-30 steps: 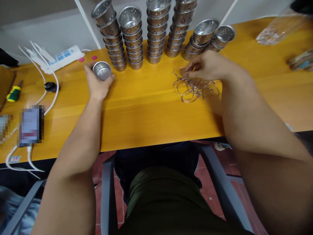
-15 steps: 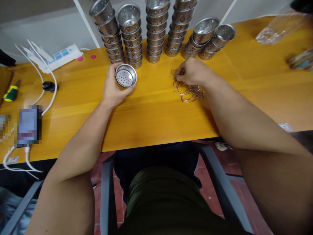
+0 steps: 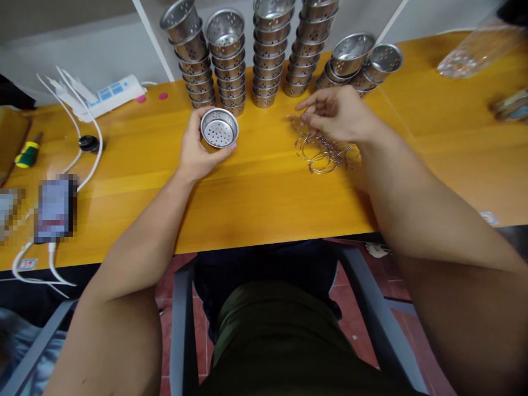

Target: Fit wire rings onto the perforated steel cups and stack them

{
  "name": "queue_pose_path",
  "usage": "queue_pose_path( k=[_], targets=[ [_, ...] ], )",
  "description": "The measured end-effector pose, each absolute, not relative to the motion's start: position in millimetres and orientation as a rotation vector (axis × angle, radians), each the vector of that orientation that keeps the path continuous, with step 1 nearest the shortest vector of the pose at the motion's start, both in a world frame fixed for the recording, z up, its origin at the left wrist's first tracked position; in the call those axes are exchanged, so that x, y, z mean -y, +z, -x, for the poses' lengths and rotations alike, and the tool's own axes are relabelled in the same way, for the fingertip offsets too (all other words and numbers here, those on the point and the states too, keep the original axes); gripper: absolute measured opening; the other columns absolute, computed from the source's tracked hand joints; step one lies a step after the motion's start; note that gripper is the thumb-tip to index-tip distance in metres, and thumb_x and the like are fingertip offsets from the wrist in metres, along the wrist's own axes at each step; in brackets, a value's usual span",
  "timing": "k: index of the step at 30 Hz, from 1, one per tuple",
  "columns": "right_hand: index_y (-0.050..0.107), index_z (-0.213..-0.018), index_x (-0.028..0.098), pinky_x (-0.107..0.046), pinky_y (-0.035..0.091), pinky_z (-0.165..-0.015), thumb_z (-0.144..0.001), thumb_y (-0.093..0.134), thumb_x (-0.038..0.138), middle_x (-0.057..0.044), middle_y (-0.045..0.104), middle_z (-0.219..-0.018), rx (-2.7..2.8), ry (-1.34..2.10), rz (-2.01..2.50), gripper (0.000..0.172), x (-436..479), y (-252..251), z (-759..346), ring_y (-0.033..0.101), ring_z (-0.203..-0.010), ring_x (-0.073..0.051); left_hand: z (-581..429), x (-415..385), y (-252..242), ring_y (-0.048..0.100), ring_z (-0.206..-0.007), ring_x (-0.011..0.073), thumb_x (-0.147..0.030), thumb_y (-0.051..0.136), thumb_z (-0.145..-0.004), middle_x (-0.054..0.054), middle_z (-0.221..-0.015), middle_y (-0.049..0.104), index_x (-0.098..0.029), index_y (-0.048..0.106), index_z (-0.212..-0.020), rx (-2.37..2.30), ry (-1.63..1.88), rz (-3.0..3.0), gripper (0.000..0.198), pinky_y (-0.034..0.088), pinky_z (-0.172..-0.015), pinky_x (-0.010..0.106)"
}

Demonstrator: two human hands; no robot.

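Note:
My left hand is wrapped round a small perforated metal cup, its open mouth facing up and the holed bottom showing inside. Over on the right, my right hand hovers at the top of a tangle of thin wire rings. Its index finger and thumb stand apart, and no wire is plainly held between them. One thin wire loop curves just below the fingertips; whether they touch it I cannot make out.
Tall stacks of perforated metal cups line the back of the wooden table, with shorter tilted stacks to their right. At the left are a power strip, a phone with white cables and a screwdriver. A clear plastic bag lies far right.
My right hand's fingers have gone from a pinch at the wire rings to spread apart, and the hand has lifted slightly. My left hand keeps its hold on the cup. The whole view has shifted slightly.

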State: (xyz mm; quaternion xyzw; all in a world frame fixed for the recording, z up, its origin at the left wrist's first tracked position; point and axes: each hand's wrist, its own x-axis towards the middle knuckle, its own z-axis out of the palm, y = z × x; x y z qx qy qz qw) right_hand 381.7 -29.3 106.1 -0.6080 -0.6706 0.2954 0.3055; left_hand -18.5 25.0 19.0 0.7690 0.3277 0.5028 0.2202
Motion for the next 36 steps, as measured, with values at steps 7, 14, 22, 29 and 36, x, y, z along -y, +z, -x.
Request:
queue_pose_path(
  k=[7,14,22,29,36],
  targets=[
    [0.094,-0.109,0.014,-0.037,0.048,-0.061,-0.116,0.084,-0.009,-0.004,0.085,-0.082,1.669,0.858,1.194,0.025,33,112,-366,0.063,-0.057,-0.008,13,-28,12,0.086,-0.151,0.0427,-0.097,0.118,-0.074,0.014,-0.150,0.083,-0.029,0.072,-0.154,-0.860,1.396,-2.031,0.115,0.072,-0.138,0.061],
    [0.084,-0.108,0.025,-0.037,0.052,-0.069,-0.118,0.092,0.016,0.001,0.066,-0.080,1.908,0.617,1.015,0.015,52,118,-291,0.054,-0.069,-0.016,0,-24,-3,0.086,-0.148,0.0405,-0.098,0.112,-0.086,0.011,-0.142,0.081,-0.030,0.070,-0.154,-0.724,1.320,-2.016,0.105,0.073,-0.133,0.061],
    [0.082,-0.122,0.030,-0.047,0.073,-0.091,-0.125,0.088,0.062,-0.003,0.066,-0.087,1.851,0.545,1.100,0.032,36,67,-264,0.070,-0.087,-0.028,-8,-26,-16,0.084,-0.149,0.0392,-0.100,0.110,-0.087,0.010,-0.147,0.077,-0.032,0.066,-0.162,-0.600,1.206,-2.091,0.110,0.072,-0.133,0.063],
    [0.082,-0.124,0.030,-0.048,0.074,-0.090,-0.120,0.089,0.069,-0.008,0.074,-0.098,1.852,0.686,1.263,0.040,47,82,-267,0.077,-0.102,-0.034,-12,-15,-2,0.087,-0.147,0.0413,-0.102,0.115,-0.076,0.010,-0.143,0.082,-0.032,0.074,-0.152,-0.761,1.139,-1.974,0.112,0.075,-0.129,0.062],
    [0.078,-0.125,0.031,-0.048,0.071,-0.092,-0.119,0.088,0.064,-0.007,0.069,-0.095,1.837,0.699,1.267,0.035,52,81,-264,0.072,-0.100,-0.033,-15,-3,11,0.090,-0.141,0.0404,-0.105,0.115,-0.070,0.010,-0.144,0.087,-0.030,0.073,-0.152,-0.789,1.116,-1.968,0.119,0.077,-0.123,0.062]
  ],
)
